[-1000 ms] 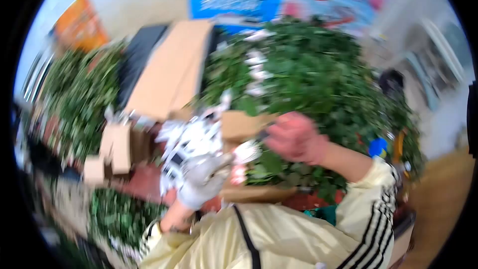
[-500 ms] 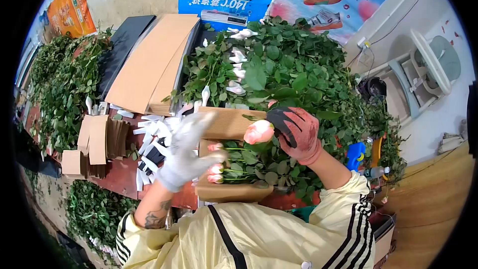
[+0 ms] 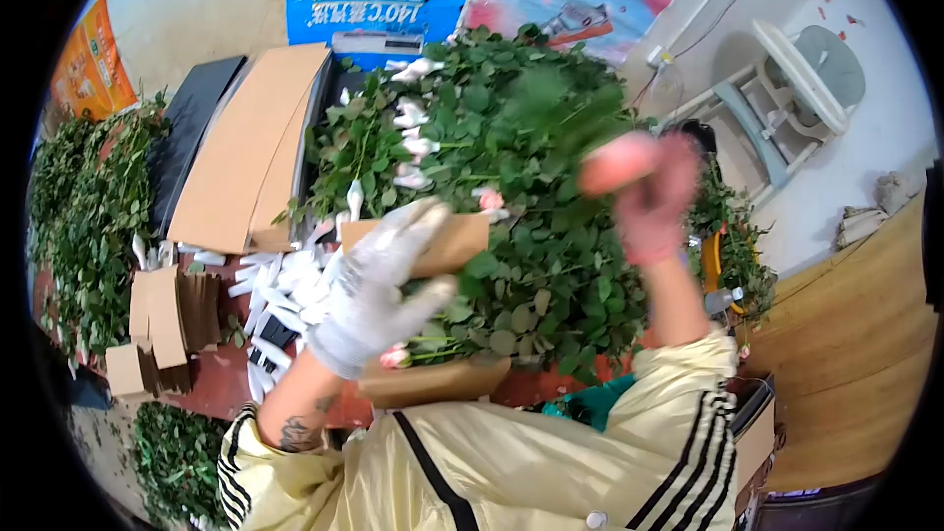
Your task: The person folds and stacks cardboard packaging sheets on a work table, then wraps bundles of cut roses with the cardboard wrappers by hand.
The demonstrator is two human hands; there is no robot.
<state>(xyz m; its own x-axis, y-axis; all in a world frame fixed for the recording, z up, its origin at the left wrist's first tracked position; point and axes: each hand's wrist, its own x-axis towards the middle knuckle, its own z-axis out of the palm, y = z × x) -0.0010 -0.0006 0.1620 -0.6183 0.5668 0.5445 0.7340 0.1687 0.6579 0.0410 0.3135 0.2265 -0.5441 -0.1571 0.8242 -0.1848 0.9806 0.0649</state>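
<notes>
My left hand (image 3: 379, 290), in a whitish glove, reaches over the cardboard wrap (image 3: 457, 246) with thumb and fingers apart and nothing visible between them. Below it, a pink rose (image 3: 395, 356) lies with its stem on a lower piece of cardboard (image 3: 433, 383). My right hand (image 3: 661, 199), in a red and black glove, is raised over the right side of the leaf pile and smeared by motion. It is closed on a pink rose (image 3: 618, 162), whose leafy stem blurs beyond it. Another pink rose (image 3: 490, 200) lies just behind the cardboard wrap.
Green rose stems (image 3: 560, 265) cover much of the table (image 3: 221, 379). White sleeves (image 3: 285, 300) lie scattered left of my left hand, beside stacked small cardboard pieces (image 3: 157, 310). Large cardboard sheets (image 3: 251, 152) lean behind. A high chair (image 3: 787, 98) stands at right.
My right hand has moved right and up, carrying the rose away from the cardboard. My left hand has shifted slightly right, over the wrap. The whole view has turned right.
</notes>
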